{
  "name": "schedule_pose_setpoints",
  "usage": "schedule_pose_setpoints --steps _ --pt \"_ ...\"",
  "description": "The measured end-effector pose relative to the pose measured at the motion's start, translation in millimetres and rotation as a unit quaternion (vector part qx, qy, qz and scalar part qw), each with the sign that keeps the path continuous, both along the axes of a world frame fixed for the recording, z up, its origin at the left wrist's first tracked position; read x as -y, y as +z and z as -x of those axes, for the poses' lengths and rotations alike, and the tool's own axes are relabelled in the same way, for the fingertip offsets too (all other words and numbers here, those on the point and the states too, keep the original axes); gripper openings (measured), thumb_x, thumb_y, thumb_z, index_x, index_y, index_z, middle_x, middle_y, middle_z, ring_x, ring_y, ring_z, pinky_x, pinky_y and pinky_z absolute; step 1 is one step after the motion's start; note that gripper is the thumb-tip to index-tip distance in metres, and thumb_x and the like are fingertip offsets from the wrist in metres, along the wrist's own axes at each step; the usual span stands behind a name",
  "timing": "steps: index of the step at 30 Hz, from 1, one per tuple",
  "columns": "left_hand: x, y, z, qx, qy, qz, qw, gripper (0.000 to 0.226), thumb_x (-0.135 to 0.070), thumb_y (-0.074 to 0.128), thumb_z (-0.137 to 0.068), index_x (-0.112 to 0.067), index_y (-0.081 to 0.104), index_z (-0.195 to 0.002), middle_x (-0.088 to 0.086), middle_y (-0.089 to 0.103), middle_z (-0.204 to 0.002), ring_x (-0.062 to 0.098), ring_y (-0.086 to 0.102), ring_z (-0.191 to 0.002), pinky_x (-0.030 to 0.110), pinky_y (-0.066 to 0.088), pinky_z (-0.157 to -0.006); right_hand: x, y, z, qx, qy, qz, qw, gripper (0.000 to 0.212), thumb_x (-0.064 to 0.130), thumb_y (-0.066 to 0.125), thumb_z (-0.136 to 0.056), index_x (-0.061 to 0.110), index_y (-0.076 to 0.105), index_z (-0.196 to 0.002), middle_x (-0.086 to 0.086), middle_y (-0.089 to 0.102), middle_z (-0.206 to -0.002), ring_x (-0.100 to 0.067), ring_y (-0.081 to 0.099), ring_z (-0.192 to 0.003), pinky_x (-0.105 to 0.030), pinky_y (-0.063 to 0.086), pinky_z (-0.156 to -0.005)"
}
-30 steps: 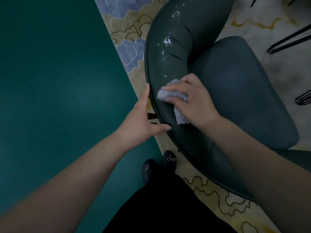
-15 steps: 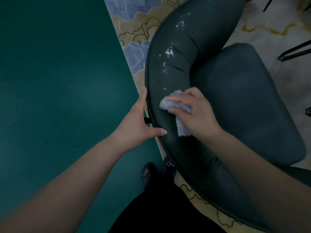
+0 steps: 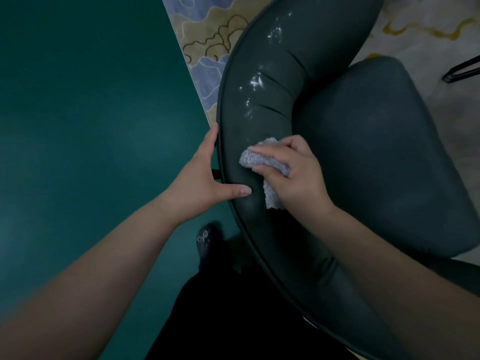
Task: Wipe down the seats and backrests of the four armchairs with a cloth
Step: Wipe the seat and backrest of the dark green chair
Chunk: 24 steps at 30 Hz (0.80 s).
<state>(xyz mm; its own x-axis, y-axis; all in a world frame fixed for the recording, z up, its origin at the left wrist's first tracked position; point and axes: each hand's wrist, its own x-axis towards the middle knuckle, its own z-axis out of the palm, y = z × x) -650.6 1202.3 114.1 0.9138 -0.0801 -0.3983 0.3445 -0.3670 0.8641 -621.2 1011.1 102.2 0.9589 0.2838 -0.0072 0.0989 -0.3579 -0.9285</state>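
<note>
One shoe (image 3: pixel 205 239) shows; armchair (image 3: pixel 363 157) cut off.

Part of the crumpled grey terry cloth (image 3: pixel 262 159) is covered by the right hand (image 3: pixel 293 175). The dark green leather armchair (image 3: pixel 363 157) is cut off (top and right edges). One dark shoe (image 3: pixel 206 241) is blurred.
</note>
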Motion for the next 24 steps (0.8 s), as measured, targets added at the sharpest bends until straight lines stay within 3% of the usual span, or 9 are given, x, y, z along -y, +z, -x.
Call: schedule_pose_setpoints --steps 5,9,13,16,20,22,24 --pt "-11.7 0.5 -21.8 -0.010 -0.016 -0.011 1.000 0.130 -0.050 0.084 -0.052 -0.038 0.001 -0.151 -0.036 0.016 -0.147 -0.001 0.031 -0.138 0.037 0.036 -0.112 -28.2 3.0 -43.9 -0.004 -0.030 0.026 0.999 0.028 0.018 0.073 -0.081 0.028 0.071 -0.107 0.007 0.046 -0.100 0.002 0.050 -0.097 -0.007 0.037 -0.090" --pt "-23.5 4.1 -49.8 -0.003 -0.055 -0.009 0.998 0.123 -0.035 0.087 -0.063 -0.041 0.001 -0.151 -0.054 0.019 -0.130 -0.010 0.031 -0.134 0.036 0.036 -0.112 -21.9 3.1 -17.9 0.006 -0.034 0.027 0.999 0.035 0.014 0.074 -0.079 0.033 0.069 -0.108 0.007 0.045 -0.098 -0.001 0.050 -0.095 -0.013 0.042 -0.087" --pt "-31.3 6.0 -76.2 -0.011 -0.092 0.002 0.996 0.125 -0.024 0.087 -0.066 -0.036 -0.002 -0.153 -0.029 0.021 -0.150 0.010 0.052 -0.125 0.037 0.044 -0.105 -36.6 2.0 -38.5 0.035 -0.069 0.057 0.995 0.032 0.012 0.075 -0.078 0.023 0.071 -0.108 0.002 0.047 -0.098 -0.006 0.051 -0.093 -0.018 0.045 -0.086" --pt "-37.6 6.6 -94.4 -0.009 -0.120 0.012 0.993 0.124 -0.020 0.085 -0.069 -0.033 -0.004 -0.153 -0.028 0.027 -0.146 0.006 0.060 -0.113 0.027 0.051 -0.094 -50.8 1.2 -63.0 0.025 -0.111 0.043 0.993 0.031 0.008 0.075 -0.078 0.018 0.072 -0.106 0.001 0.046 -0.096 -0.004 0.051 -0.091 -0.013 0.042 -0.085" --pt "-43.1 4.7 -115.9 -0.014 -0.154 0.011 0.988 0.125 -0.022 0.086 -0.068 -0.037 -0.006 -0.152 -0.027 0.026 -0.150 0.001 0.062 -0.109 0.020 0.052 -0.088 -46.7 -0.7 -38.9 0.027 -0.128 0.060 0.990 0.035 0.006 0.075 -0.077 0.025 0.071 -0.106 0.005 0.045 -0.094 0.000 0.050 -0.089 -0.011 0.043 -0.079" --pt "-46.6 4.1 -126.4 -0.017 -0.173 0.002 0.985 0.129 -0.029 0.088 -0.064 -0.038 -0.007 -0.151 -0.024 0.021 -0.154 0.000 0.056 -0.117 0.024 0.049 -0.095 -49.1 -1.0 -40.0 0.035 -0.137 0.073 0.987 0.035 0.008 0.076 -0.075 0.025 0.071 -0.106 0.008 0.044 -0.093 0.001 0.049 -0.089 -0.009 0.042 -0.078" --pt "-49.2 1.4 -133.8 -0.020 -0.186 0.004 0.982 0.134 -0.034 0.088 -0.059 -0.035 -0.008 -0.152 -0.021 0.015 -0.157 0.010 0.044 -0.132 0.037 0.042 -0.107 -55.3 -0.6 -58.5 0.035 -0.160 0.076 0.984 0.034 0.007 0.076 -0.076 0.022 0.071 -0.106 0.009 0.044 -0.092 0.000 0.049 -0.088 -0.010 0.042 -0.079"
